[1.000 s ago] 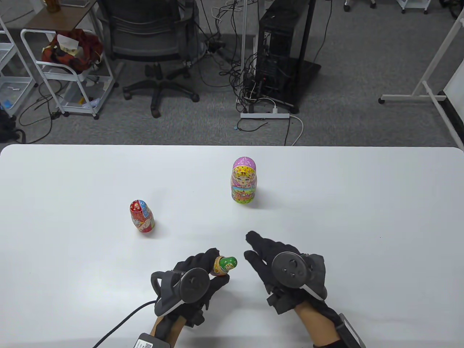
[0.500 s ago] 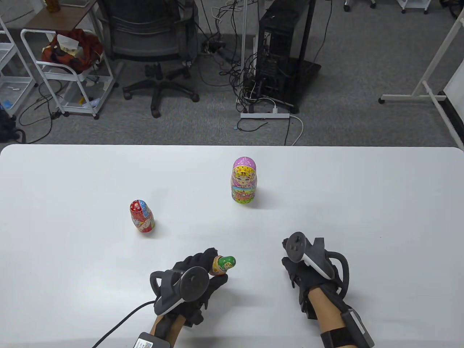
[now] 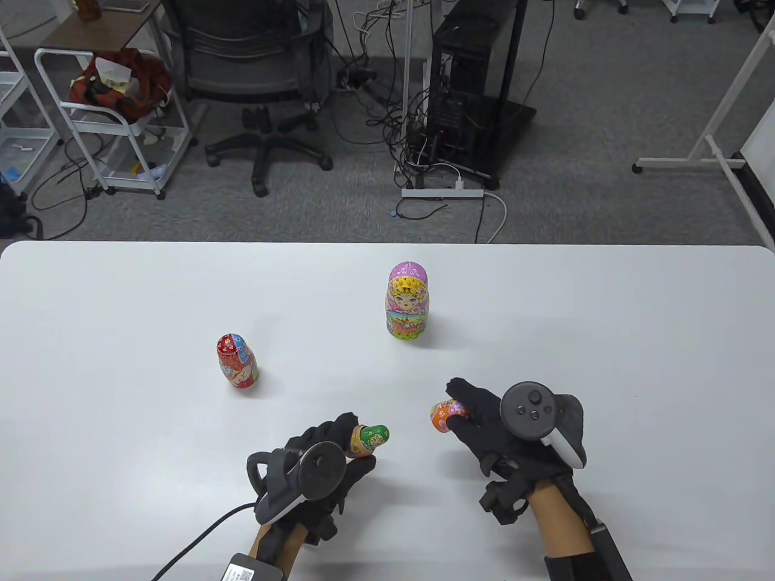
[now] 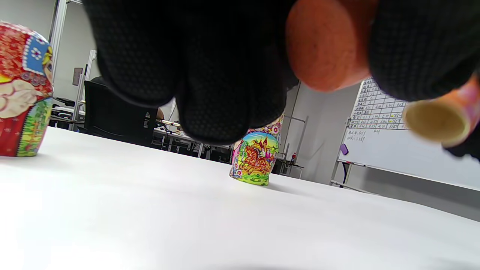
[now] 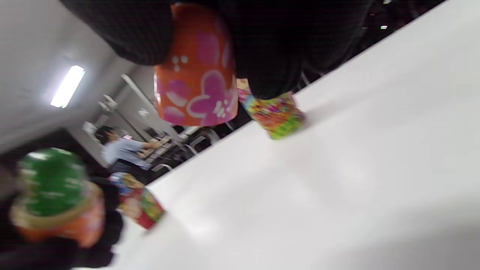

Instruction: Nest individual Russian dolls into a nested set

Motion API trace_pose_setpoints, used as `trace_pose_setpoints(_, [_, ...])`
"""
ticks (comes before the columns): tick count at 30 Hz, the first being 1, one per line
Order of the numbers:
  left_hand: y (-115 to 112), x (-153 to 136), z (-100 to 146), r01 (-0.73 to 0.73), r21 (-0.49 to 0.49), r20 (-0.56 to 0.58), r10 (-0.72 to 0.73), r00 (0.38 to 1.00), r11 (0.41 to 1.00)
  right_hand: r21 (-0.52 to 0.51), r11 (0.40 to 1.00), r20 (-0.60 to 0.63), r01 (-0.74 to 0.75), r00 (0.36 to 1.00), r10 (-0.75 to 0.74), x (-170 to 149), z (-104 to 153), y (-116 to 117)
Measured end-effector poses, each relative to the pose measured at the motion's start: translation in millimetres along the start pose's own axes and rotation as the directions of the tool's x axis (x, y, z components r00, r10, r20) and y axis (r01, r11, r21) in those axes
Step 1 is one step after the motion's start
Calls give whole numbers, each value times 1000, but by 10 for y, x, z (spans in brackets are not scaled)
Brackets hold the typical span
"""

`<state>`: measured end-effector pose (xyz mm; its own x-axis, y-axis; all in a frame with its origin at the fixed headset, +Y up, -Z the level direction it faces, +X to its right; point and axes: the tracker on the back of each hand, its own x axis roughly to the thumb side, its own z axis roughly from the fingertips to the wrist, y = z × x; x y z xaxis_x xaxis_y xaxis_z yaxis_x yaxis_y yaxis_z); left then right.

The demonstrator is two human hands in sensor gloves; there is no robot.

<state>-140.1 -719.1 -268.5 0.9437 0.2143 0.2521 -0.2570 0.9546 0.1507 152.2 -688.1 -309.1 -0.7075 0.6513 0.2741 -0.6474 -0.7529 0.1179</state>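
My left hand point(image 3: 362, 445) grips a small doll point(image 3: 370, 438) with a green top and an orange lower end, held tilted just above the table. Its orange base point(image 4: 326, 48) shows between my fingers. My right hand point(image 3: 453, 407) pinches an orange doll piece with pink flowers point(image 3: 444, 415), also seen in the right wrist view point(image 5: 197, 75), a short way right of the green doll. A red doll point(image 3: 237, 361) stands at the left. A large pink and yellow doll point(image 3: 407, 301) stands upright beyond both hands.
The white table point(image 3: 605, 339) ends at its far edge, with office chairs, cables and a computer tower on the floor beyond. A black cable point(image 3: 200, 541) runs from my left wrist over the near table edge.
My right hand swung out to the right and turned, and now it is back near the middle with the orange flowered piece between its fingers. My left hand and the green doll barely moved.
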Motion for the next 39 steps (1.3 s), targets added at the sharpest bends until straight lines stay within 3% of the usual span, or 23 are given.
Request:
trace_pose_setpoints(4, [5, 1, 0, -4, 7, 3, 4, 1000, 1000, -39, 996, 159, 77, 985, -70, 275, 54, 38])
trace_pose_setpoints(11, [53, 63, 21, -16, 33, 31, 15, 999, 999, -38, 999, 273, 37, 962, -25, 515, 99, 221])
trace_pose_setpoints(19, [55, 84, 22, -12, 37, 42, 10, 999, 999, -11, 1000, 276, 0, 961, 3, 552, 89, 374])
trace_pose_setpoints(28, [65, 113, 31, 15, 61, 55, -18, 998, 998, -88, 993, 247, -77, 964, 97, 605, 114, 454])
trace_pose_setpoints(39, [79, 116, 34, 20, 81, 62, -25, 998, 996, -52, 998, 257, -33, 965, 45, 588, 106, 464])
